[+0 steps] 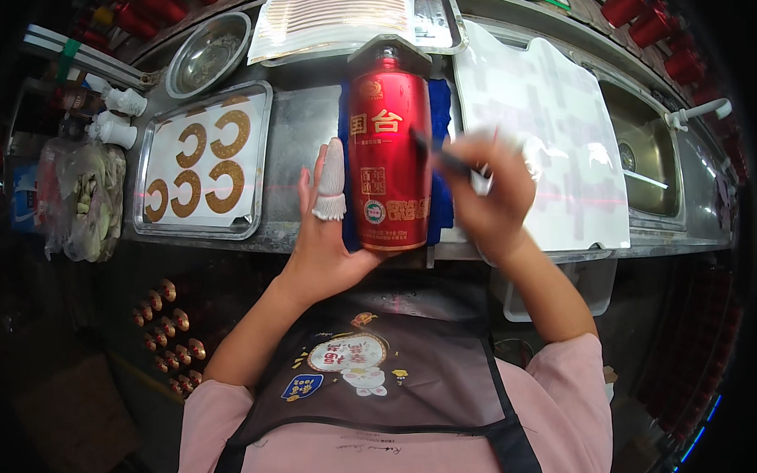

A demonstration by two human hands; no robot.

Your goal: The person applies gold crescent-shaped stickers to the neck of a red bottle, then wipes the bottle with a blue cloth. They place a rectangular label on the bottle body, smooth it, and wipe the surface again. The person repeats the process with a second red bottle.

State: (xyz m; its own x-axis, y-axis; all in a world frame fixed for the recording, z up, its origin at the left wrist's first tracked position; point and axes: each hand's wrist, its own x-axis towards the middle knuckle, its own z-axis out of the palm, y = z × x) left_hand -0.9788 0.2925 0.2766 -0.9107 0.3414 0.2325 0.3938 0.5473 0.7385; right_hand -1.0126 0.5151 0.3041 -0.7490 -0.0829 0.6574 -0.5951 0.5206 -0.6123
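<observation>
A glossy red bottle (389, 170) with gold lettering lies on a blue cloth (441, 155), its neck at the far end by a grey angular holder (358, 61). My left hand (328, 243) steadies the bottle, fingers along its left side and thumb at its base. White ribbed finger cots (332, 181) cover part of that hand's fingers. In my right hand (497, 186), blurred by motion, is a slim black pen-like tool (444, 157). Its tip is at the bottle's right side; whether it touches the surface is unclear.
To the left, a metal tray (263, 161) carries gold C-shaped pieces on white sheets. Behind it stands a metal bowl (208, 55). Another tray (436, 22) holds gold-edged strips. White sheeting (542, 92) covers the right side, beside a sink (640, 145) and faucet (708, 110).
</observation>
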